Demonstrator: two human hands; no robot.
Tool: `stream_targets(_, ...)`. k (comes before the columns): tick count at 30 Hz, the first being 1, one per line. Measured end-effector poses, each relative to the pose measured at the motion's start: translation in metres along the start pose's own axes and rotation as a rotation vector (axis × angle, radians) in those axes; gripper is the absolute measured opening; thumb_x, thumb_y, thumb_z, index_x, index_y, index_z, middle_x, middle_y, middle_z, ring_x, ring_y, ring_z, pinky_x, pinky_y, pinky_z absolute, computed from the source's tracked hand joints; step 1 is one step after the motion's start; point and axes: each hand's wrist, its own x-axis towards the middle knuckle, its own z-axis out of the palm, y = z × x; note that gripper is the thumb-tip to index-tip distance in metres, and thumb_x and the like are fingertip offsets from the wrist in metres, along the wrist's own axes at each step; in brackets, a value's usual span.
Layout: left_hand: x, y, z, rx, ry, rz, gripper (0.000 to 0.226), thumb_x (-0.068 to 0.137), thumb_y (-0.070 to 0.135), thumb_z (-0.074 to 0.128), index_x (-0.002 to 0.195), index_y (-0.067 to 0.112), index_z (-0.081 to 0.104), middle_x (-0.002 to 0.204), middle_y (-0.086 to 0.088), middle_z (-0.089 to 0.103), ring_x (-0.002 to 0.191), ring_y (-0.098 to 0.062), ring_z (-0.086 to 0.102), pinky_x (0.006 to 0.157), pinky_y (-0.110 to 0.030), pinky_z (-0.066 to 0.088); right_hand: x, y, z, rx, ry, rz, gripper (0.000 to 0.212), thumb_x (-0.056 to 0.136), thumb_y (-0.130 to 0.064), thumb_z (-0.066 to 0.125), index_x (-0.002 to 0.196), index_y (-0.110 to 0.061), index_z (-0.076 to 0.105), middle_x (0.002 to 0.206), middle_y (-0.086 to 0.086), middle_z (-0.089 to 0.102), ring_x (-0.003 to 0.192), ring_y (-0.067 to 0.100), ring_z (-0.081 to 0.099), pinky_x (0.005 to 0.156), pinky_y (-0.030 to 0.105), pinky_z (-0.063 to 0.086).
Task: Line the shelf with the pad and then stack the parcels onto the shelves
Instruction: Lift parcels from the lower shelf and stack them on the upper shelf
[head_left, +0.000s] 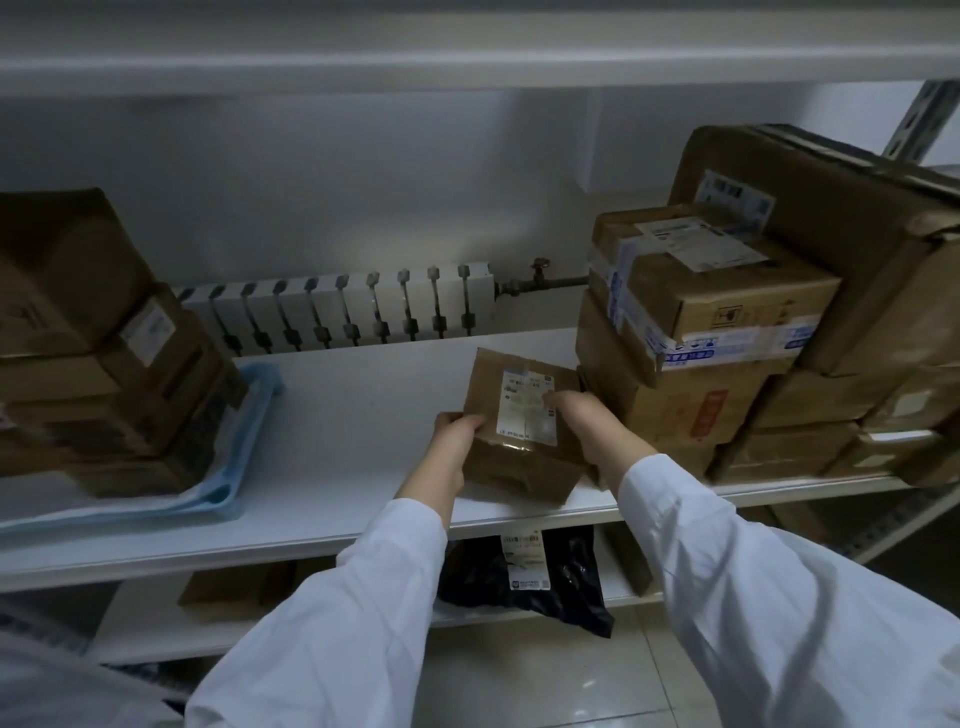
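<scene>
A small brown cardboard parcel (519, 410) with a white label lies on the white shelf (363, 415), close to the front edge. My left hand (452, 441) grips its left side. My right hand (582, 415) holds its right side, with fingers curled over the top by the label. A blue pad (244, 447) lies on the left part of the shelf under a stack of brown parcels (104, 374). Another stack of brown parcels (727, 364) fills the right part of the shelf, right beside the held parcel.
A white radiator (353, 306) runs along the wall behind the shelf. The lower shelf (156, 618) holds a black plastic parcel (524, 577) and a brown box (234, 587). An upper shelf board (467, 47) hangs overhead. Tiled floor lies below.
</scene>
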Motion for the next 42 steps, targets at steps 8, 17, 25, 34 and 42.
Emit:
stream_targets(8, -0.014, 0.018, -0.025, -0.013, -0.031, 0.163, 0.040, 0.089, 0.033, 0.058, 0.124, 0.020, 0.043, 0.108, -0.005, 0.058, 0.094, -0.023, 0.057, 0.092, -0.041, 0.049, 0.035, -0.004, 0.008, 0.033, 0.082, -0.083, 0.069, 0.068, -0.048, 0.057, 0.127, -0.015, 0.052, 0.122, 0.010, 0.061, 0.111, 0.033, 0.057, 0.099, 0.046, 0.046)
stream_targets(17, -0.051, 0.045, -0.084, -0.303, -0.001, 0.101, 0.030, 0.087, 0.046, 0.055, 0.106, 0.023, 0.056, 0.089, -0.005, 0.063, 0.082, -0.019, 0.057, 0.065, -0.027, 0.045, -0.052, -0.052, 0.022, 0.262, 0.237, -0.269, 0.074, 0.072, -0.059, 0.046, 0.136, -0.023, 0.044, 0.131, 0.008, 0.054, 0.118, 0.032, 0.050, 0.102, 0.050, 0.040)
stream_targets(25, -0.093, 0.062, -0.129, -0.339, 0.027, 0.116, 0.056, 0.080, 0.065, 0.051, 0.116, 0.022, 0.053, 0.095, -0.007, 0.059, 0.086, -0.022, 0.053, 0.077, -0.034, 0.044, -0.130, -0.080, 0.045, 0.311, 0.205, -0.424, 0.079, 0.079, -0.072, 0.037, 0.141, -0.023, 0.039, 0.134, 0.006, 0.050, 0.124, 0.030, 0.047, 0.108, 0.050, 0.033)
stream_targets(34, -0.151, 0.093, -0.163, -0.106, 0.065, 0.397, 0.075, 0.077, 0.080, 0.030, 0.120, 0.022, 0.051, 0.112, -0.005, 0.058, 0.096, -0.023, 0.054, 0.081, -0.033, 0.043, -0.176, -0.100, 0.059, 0.291, 0.238, -0.499, 0.071, 0.087, -0.066, 0.033, 0.137, -0.017, 0.039, 0.128, 0.009, 0.052, 0.116, 0.032, 0.051, 0.102, 0.052, 0.041)
stream_targets(42, -0.209, 0.121, -0.192, 0.582, -0.021, 0.938, 0.116, 0.062, 0.043, 0.082, 0.146, 0.039, 0.003, 0.136, 0.010, 0.038, 0.125, -0.013, 0.037, 0.104, -0.040, 0.034, -0.207, -0.123, 0.047, 0.380, 0.030, -0.388, 0.045, 0.097, -0.051, 0.031, 0.099, -0.016, 0.058, 0.095, 0.009, 0.061, 0.084, 0.022, 0.058, 0.068, 0.030, 0.047)
